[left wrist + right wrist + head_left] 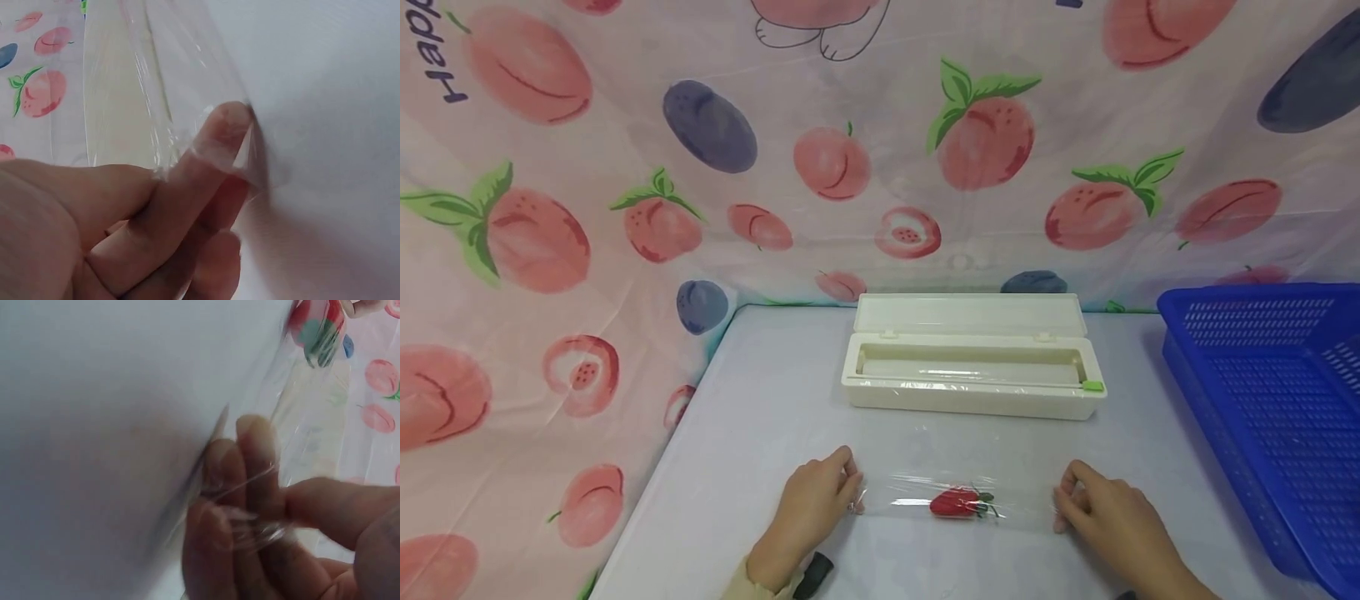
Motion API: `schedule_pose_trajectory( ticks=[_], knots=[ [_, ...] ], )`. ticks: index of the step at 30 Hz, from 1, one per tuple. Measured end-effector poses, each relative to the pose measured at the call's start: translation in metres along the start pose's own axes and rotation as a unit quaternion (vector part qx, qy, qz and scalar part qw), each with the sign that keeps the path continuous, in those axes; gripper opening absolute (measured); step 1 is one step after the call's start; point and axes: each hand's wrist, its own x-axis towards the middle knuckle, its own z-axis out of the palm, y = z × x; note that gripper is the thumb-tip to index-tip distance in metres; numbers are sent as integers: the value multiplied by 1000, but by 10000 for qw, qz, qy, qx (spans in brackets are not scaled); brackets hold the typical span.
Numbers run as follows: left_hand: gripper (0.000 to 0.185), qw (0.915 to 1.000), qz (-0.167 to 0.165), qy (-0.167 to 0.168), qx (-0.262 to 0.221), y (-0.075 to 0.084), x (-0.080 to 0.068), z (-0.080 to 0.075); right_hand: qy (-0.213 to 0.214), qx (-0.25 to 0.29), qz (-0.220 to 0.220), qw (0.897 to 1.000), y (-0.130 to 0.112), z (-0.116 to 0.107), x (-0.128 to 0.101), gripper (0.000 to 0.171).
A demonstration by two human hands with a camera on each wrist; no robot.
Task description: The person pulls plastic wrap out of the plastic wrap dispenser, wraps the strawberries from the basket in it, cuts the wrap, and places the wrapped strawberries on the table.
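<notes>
A strip of clear cling film [902, 493] stretches between my two hands in the head view. A red strawberry [953, 503] with green leaves lies on its side and shows through the film, right of the strip's middle. At the left end, my left hand [812, 504] pinches the film between thumb and fingers. My right hand [1108, 515] pinches the other end, and crinkled film [250, 528] bunches about its fingers in the right wrist view. Behind the strip stands a long cream-white cling film box [970, 402], its lid [970, 314] up.
A green slider [1092, 386] sits at the right end of the box's front edge. To the right stands a blue plastic basket [1217, 458]. The white table [737, 417] meets a fruit-printed cloth [850, 83] at the back and left.
</notes>
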Motion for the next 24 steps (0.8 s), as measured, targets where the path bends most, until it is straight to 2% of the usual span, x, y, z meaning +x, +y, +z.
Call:
schedule_pose_trajectory(
  ticks=[11,16,20,24],
  knots=[
    [18,9997,-249,-48,-52,-2,8,4,117,-167,130,9997,-8,2,5,14],
    [19,9983,-580,-72,-64,-2,13,6,172,-183,179,9995,-9,2,6,14],
    [22,9962,-869,32,-90,-3,14,7,214,-221,209,9993,-8,3,8,14],
    [28,9949,-999,79,-108,-5,15,7,291,-259,196,9990,-6,3,8,14]
  ],
)
